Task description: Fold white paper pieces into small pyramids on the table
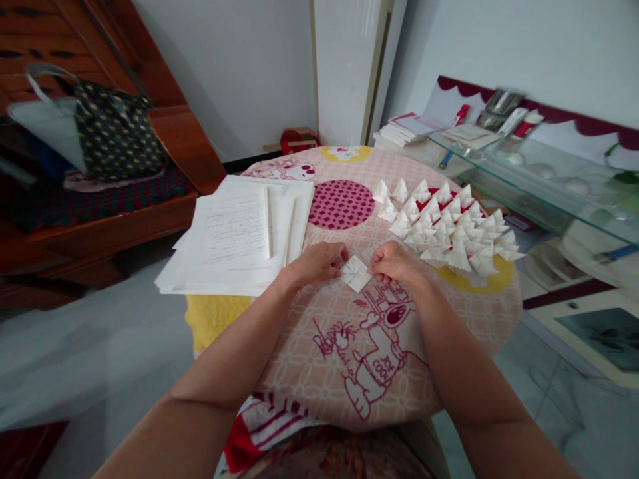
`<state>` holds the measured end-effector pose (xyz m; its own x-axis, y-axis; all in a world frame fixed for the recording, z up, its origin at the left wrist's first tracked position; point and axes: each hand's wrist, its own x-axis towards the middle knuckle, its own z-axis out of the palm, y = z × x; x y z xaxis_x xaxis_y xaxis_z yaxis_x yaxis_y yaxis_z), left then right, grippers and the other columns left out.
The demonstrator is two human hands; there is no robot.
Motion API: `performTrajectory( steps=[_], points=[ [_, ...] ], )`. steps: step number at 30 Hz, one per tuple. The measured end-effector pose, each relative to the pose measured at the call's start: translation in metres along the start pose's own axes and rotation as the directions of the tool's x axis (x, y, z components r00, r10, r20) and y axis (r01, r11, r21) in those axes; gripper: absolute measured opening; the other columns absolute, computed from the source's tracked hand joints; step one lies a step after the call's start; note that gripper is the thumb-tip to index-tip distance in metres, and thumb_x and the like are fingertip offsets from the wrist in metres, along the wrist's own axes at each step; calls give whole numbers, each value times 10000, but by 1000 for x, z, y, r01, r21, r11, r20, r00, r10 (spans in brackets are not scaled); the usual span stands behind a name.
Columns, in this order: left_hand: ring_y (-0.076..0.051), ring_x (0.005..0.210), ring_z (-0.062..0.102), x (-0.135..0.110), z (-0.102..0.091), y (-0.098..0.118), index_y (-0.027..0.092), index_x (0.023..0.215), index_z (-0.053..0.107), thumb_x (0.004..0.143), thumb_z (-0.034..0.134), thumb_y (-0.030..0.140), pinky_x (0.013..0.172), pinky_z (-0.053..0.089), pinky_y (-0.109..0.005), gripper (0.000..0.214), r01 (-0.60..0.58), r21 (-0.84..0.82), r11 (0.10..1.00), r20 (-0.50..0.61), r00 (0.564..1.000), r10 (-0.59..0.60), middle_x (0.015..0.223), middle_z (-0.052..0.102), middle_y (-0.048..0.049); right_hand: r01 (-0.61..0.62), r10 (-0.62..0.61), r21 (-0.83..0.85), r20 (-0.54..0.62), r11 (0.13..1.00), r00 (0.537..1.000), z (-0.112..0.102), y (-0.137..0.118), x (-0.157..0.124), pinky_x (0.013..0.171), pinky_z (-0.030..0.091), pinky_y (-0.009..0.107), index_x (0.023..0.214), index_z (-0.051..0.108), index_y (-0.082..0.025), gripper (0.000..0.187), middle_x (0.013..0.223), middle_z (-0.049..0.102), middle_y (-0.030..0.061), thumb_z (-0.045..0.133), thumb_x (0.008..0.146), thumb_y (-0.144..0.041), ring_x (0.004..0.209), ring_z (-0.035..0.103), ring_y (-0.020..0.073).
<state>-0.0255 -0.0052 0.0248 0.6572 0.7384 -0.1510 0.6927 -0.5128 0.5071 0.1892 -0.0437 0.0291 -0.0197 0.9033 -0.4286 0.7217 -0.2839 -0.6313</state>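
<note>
Between my two hands a small folded paper square (355, 273) lies on the patterned tablecloth, turned with one corner toward me. My left hand (322, 263) has its curled fingers closed on the paper's left corner. At the right corner my right hand (392, 264) pinches the edge between thumb and fingers. Many folded white paper shapes (449, 226) with pointed tops stand in rows to the right of my hands. To the left lies a stack of white paper sheets (232, 233), the upper one with printed or written lines.
The round table's tablecloth (309, 352) has cartoon figures and hangs over the near edge. A glass shelf (539, 179) with jars and booklets (407, 128) stands at the right. On the left, a wooden bench (174, 146) bears a dotted bag (112, 130).
</note>
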Motion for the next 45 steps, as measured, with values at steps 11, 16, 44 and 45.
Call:
performTrajectory(
  steps=[11, 16, 44, 45],
  points=[
    [-139, 690, 583, 2, -11, -19, 155, 1110, 686, 823, 573, 205, 693, 413, -266, 312, -100, -175, 979, 28, 994, 106, 729, 671, 1, 18, -17, -6, 19, 1000, 1000, 1, 3, 3, 364, 344, 171, 610, 589, -162, 260, 485, 588, -29, 674, 850, -109, 352, 472, 58],
    [-127, 675, 566, 6, -7, -24, 147, 1061, 696, 762, 648, 226, 656, 399, -254, 313, -85, -229, 970, -1, 996, 87, 706, 645, 12, 2, -2, -17, 19, 1000, 1000, 1, 2, 2, 378, 354, 172, 615, 592, -167, 254, 488, 592, -31, 659, 854, -116, 365, 477, 60],
    [-104, 675, 550, 14, 6, -8, 143, 915, 725, 759, 639, 187, 644, 434, -240, 183, -166, -355, 920, -161, 980, 115, 751, 658, -3, -7, 8, -30, 11, 1000, 1000, 1, -1, 2, 376, 365, 177, 626, 600, -163, 233, 511, 612, -20, 666, 842, -110, 380, 503, 68],
    [-107, 684, 552, 15, 8, -5, 148, 916, 725, 745, 661, 183, 653, 436, -244, 186, -171, -332, 928, -170, 978, 119, 756, 655, -1, -9, 10, -31, 13, 999, 1000, 1, -2, 1, 376, 365, 179, 624, 597, -164, 237, 510, 610, -20, 669, 844, -112, 381, 502, 69]
  ],
)
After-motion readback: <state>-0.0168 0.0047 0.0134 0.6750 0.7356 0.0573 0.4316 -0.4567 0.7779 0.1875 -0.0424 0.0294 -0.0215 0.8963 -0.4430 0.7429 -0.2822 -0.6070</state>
